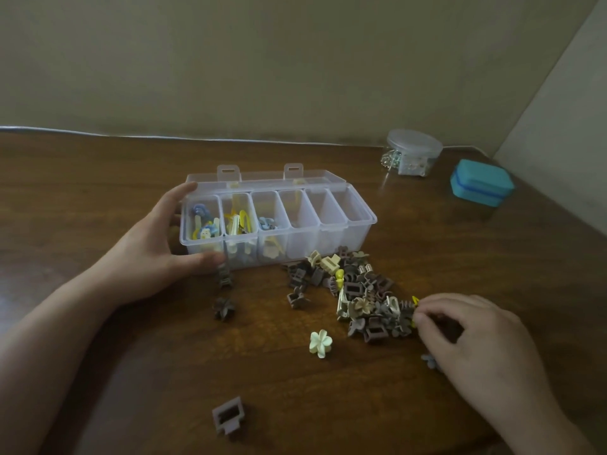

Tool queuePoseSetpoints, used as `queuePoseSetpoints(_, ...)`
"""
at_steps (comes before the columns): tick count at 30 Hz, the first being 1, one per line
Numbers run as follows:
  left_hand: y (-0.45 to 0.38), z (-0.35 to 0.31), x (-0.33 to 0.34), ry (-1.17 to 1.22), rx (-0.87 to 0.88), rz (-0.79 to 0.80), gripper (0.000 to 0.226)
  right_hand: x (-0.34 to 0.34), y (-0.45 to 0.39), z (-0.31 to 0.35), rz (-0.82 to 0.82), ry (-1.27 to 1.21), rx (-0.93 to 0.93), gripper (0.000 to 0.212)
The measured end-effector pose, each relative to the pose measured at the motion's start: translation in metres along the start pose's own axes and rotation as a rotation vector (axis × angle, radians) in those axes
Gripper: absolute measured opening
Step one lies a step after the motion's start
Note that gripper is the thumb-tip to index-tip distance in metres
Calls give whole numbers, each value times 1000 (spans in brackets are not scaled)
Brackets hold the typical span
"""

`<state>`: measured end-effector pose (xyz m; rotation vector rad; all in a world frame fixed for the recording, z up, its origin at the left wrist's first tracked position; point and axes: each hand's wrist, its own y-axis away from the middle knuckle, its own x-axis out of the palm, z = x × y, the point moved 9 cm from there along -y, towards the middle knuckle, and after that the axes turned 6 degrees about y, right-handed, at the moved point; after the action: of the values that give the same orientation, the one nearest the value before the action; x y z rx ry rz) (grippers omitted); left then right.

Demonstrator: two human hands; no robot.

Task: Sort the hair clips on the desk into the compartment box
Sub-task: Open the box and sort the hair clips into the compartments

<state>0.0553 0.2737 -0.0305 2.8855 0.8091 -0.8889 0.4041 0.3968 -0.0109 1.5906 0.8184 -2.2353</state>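
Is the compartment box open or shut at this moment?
Open: the compartment box has its clear lid swung back behind it, leaving all six compartments exposed from above.

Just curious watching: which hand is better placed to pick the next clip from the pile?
Right. The right hand already touches the pile of clips; the left hand holds the box.
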Motion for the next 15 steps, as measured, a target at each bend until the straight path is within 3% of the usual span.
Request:
queuePoseSetpoints(9, -1, 3, -1, 1, -7, 14, 118, 3, -12, 1, 149, 46, -45, 14)
queuePoseSetpoints(15, 0, 1, -2, 3, -6, 15, 119, -4, -19, 12, 24, 261, -130, 15)
